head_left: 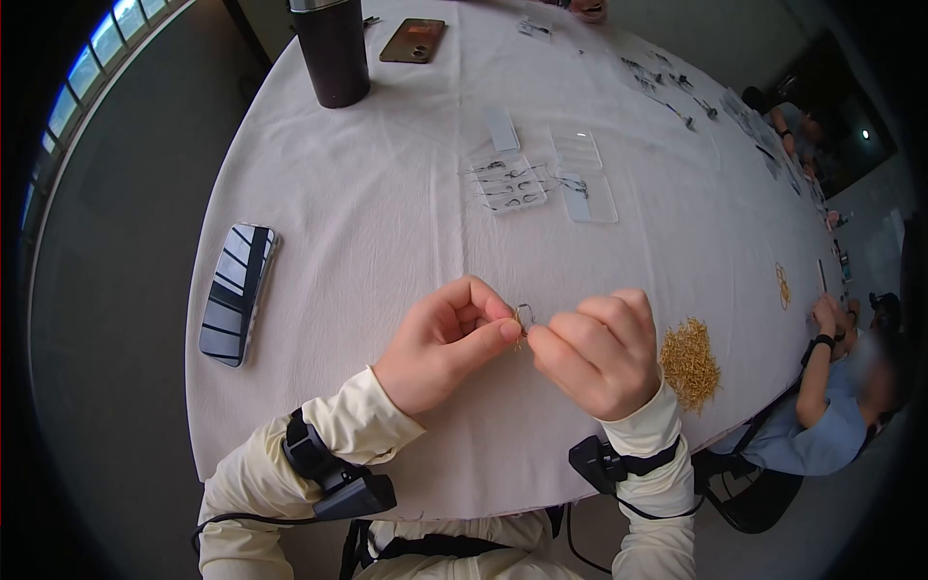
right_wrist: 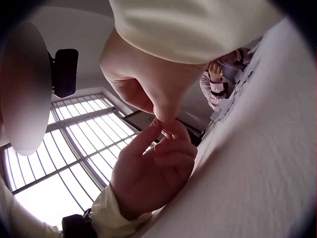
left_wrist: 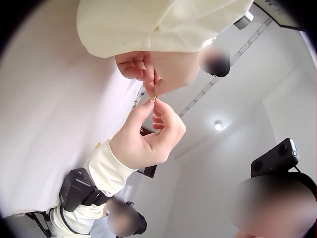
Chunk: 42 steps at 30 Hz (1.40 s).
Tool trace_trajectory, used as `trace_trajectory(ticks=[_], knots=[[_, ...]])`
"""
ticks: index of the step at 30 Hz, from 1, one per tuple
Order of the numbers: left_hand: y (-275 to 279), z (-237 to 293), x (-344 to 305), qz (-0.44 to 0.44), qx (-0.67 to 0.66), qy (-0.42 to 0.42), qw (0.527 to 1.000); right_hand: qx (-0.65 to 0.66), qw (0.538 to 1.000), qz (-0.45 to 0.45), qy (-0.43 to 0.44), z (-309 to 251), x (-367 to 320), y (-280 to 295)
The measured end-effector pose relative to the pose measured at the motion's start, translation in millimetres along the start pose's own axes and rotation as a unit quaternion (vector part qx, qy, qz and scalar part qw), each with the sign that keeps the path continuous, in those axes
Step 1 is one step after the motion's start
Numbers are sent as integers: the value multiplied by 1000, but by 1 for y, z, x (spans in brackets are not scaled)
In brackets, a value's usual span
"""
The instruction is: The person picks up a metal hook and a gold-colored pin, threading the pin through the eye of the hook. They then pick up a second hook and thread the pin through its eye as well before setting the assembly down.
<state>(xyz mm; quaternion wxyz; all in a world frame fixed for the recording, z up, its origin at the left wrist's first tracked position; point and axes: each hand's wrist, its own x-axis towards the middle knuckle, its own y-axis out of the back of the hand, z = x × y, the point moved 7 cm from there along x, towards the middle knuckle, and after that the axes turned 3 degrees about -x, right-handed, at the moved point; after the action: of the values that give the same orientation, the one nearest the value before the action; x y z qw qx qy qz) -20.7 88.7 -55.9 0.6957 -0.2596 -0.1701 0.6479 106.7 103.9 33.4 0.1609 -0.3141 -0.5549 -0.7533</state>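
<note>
Over the near part of the cloth, both hands meet fingertip to fingertip around a small piece. My left hand (head_left: 440,333) pinches it between thumb and index finger, the other fingers curled behind. From the other side, my right hand (head_left: 604,353) pinches at the same spot with the back of the hand up. A thin wire loop (head_left: 525,311) sticks up between the fingertips in the head view. The left wrist view shows a tiny gold piece (left_wrist: 154,99) there; fingers hide most of it. A pile of small gold pieces (head_left: 688,365) lies beside my right hand.
Ahead on the white tablecloth (head_left: 387,203) sits a clear compartment box (head_left: 510,184) of dark wire loops, near an open clear case (head_left: 588,193). A phone (head_left: 239,295) lies left; a dark tumbler (head_left: 331,53) and another phone (head_left: 413,41) stand farther back. People sit at right.
</note>
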Motion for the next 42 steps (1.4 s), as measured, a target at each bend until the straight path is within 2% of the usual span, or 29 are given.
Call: trace_trajectory(ticks=[4, 6, 7, 9, 10, 12, 13, 15, 16, 18, 19, 21, 22, 24, 25, 27, 29, 32, 39, 42], knots=[[0, 1, 0, -3, -3, 9, 1000, 45, 998, 15, -30, 7, -2, 0], [0, 2, -1, 0, 1, 12, 1000, 159, 979, 21, -128, 21, -4, -4], [0, 2, -1, 5, 13, 10, 1000, 160, 979, 21, -128, 21, -5, -5], [1, 1, 0, 11, 24, 8, 1000, 345, 884, 17, -314, 42, -22, -25], [0, 2, 0, 12, 38, 2, 999, 345, 884, 16, -315, 43, -24, -26], [-2, 4, 0, 12, 51, -4, 999, 454, 808, -10, -375, 48, -31, -40], [-2, 5, -1, 20, 65, -10, 998, 454, 808, -10, -375, 48, -32, -39], [-1, 5, -1, 28, 79, -15, 996, 557, 688, -21, -465, 48, -45, -51], [-1, 5, -1, 29, 87, -24, 996, 557, 688, -21, -465, 49, -46, -52], [-1, 5, -2, 28, 94, -31, 995, 607, 635, -26, -477, 46, -50, -59], [-1, 5, -2, 27, 101, -28, 994, 607, 635, -26, -478, 46, -51, -60], [0, 4, -3, 25, 108, -25, 994, 650, 592, -4, -476, 40, -51, -64], [1, 3, -3, 24, 118, -35, 992, 650, 592, -4, -476, 37, -48, -65], [0, 2, -3, 22, 127, -44, 991, 683, 540, 13, -492, 30, -45, -68], [0, 2, -3, 32, 111, -49, 992, 683, 539, 13, -493, 30, -45, -67], [0, 3, -3, 43, 95, -53, 993, 723, 495, -16, -482, 25, -44, -71], [4, 7, -4, 82, 101, -58, 990, 723, 498, -31, -478, 24, -43, -70], [7, 8, -4, 94, 105, -70, 988, 725, 501, -66, -468, 21, -46, -71], [5, 10, -4, 88, 131, -77, 984, 736, 518, -119, -419, 15, -44, -71], [2, 12, -4, 83, 88, -77, 990, 737, 520, -97, -421, 16, -42, -70]])
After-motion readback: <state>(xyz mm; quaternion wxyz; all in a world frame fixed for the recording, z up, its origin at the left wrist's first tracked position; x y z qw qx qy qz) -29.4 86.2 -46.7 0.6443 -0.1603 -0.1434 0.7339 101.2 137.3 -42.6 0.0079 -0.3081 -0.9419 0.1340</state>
